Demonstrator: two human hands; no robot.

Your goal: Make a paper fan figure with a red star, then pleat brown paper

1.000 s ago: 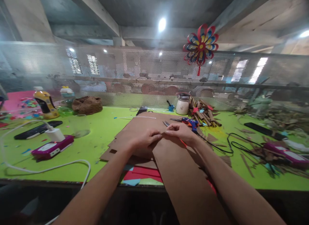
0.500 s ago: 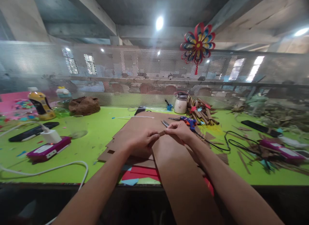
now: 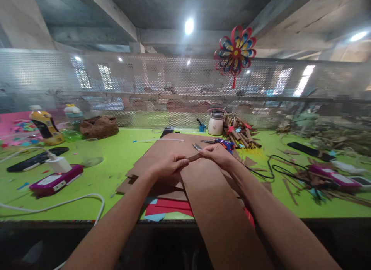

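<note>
A long strip of brown kraft paper [image 3: 218, 200] runs from my hands toward me and hangs past the table's front edge. My left hand [image 3: 171, 164] pinches the left part of its far end between thumb and fingers. At the right part of that end, my right hand [image 3: 216, 153] is closed on the paper, and the edge between the hands looks folded over or rolled. Metal scissor blades [image 3: 197, 146] stick out beside my right fingertips; whether that hand also grips the scissors is hidden. Brown paper sheets [image 3: 166, 144] lie stacked under the hands.
A blue glue gun [image 3: 225, 144] lies behind my right hand, its black cord [image 3: 274, 167] trailing right. Farther back are a lidded jar [image 3: 216, 124] and brown paper rolls [image 3: 242, 134]. Purple power strips [image 3: 56, 180] sit on both sides; a clear cup [image 3: 90, 154] stands left.
My left hand has shifted slightly left and its fingers have moved along the paper's end, showing more of the edge between the hands. My right hand keeps its hold.
</note>
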